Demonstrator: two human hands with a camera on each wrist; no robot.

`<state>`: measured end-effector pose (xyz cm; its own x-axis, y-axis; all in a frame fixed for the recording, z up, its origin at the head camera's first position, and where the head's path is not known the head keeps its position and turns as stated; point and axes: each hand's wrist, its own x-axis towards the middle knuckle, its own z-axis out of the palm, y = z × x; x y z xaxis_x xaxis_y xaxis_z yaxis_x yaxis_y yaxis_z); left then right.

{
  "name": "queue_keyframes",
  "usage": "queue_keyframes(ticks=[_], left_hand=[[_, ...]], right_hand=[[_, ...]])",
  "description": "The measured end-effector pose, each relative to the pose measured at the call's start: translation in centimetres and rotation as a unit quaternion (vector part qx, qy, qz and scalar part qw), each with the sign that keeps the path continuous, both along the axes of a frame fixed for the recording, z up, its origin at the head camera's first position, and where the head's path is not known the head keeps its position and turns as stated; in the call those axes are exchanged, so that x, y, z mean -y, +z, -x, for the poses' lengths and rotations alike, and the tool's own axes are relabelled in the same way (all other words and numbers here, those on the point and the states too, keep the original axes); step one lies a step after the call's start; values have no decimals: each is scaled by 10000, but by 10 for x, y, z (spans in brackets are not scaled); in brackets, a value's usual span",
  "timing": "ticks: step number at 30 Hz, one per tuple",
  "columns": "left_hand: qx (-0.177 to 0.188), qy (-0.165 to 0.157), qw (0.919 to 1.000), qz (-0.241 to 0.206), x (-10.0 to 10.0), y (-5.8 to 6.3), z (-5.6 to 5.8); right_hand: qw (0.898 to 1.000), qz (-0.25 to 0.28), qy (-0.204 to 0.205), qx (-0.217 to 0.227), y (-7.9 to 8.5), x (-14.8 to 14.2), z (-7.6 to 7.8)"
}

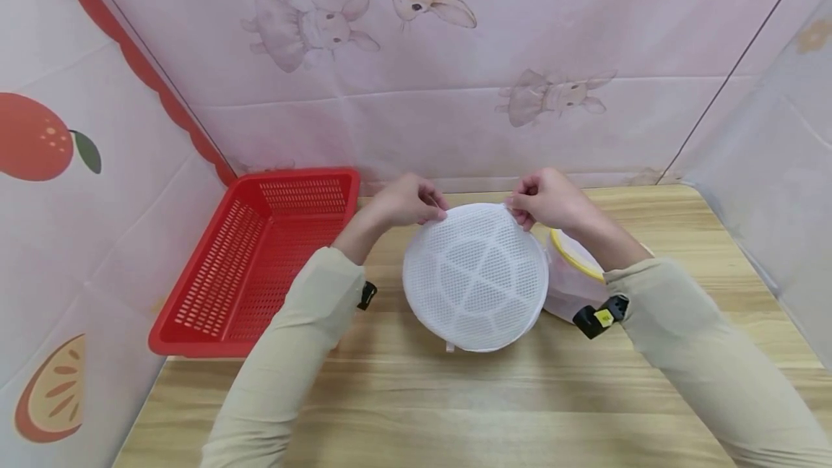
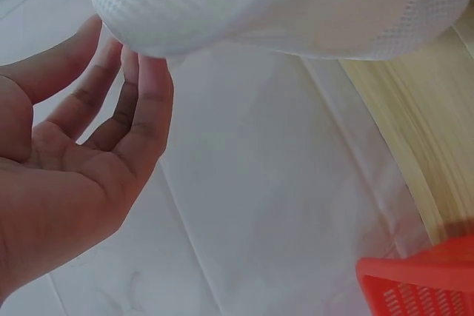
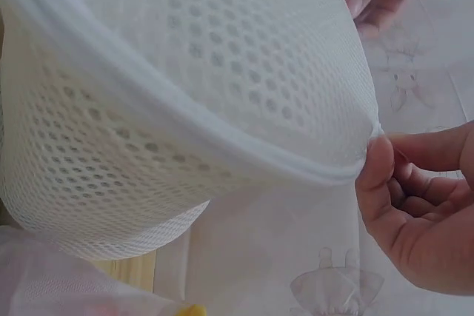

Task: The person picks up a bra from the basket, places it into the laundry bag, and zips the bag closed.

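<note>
A round white mesh laundry bag point(image 1: 481, 276) is held up over the table, its flat face with spoke-like seams turned toward me. My left hand point(image 1: 409, 201) pinches its far edge at the upper left. At the upper right my right hand point(image 1: 546, 197) grips the same edge between thumb and fingers. Up close in the right wrist view, the bag point(image 3: 185, 57) shows a thick white rim and coarse mesh sides, and the right hand point(image 3: 422, 205) pinches a bit of the fabric. From the left wrist, the left hand's fingertips point(image 2: 152, 72) meet the bag's edge.
A red plastic basket point(image 1: 260, 258) with slotted walls stands to the left on the wooden table point(image 1: 416, 410). Partly behind the right forearm sits a pale mesh bag with yellow trim point(image 1: 572, 273). A printed pink cloth wall point(image 1: 422, 121) rises behind the table.
</note>
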<state>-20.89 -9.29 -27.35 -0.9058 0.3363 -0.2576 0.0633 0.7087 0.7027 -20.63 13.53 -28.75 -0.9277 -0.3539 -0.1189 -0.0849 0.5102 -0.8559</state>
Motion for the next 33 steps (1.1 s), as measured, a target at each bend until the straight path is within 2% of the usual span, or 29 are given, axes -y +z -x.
queue_keyframes(ticks=[5, 9, 16, 25, 30, 33], left_hand=[[-185, -85, 9996, 208, -6, -3, 2], [-195, -100, 9992, 347, -8, -6, 3], [-173, -75, 9993, 314, -11, -10, 0], [-78, 416, 9991, 20, -9, -14, -4], [89, 749, 9971, 96, 5, -15, -3], [256, 857, 9960, -32, 15, -18, -3]], right_hand=[[10000, 23, -20, 1, 0, 5, -2], [10000, 43, -27, -26, -1, 6, -4], [10000, -54, -33, -62, -3, 7, -6], [9999, -88, -10, -80, -5, 3, -6], [9998, -104, -107, 108, -14, -10, -2], [9995, -90, -162, 258, -20, -17, -1]])
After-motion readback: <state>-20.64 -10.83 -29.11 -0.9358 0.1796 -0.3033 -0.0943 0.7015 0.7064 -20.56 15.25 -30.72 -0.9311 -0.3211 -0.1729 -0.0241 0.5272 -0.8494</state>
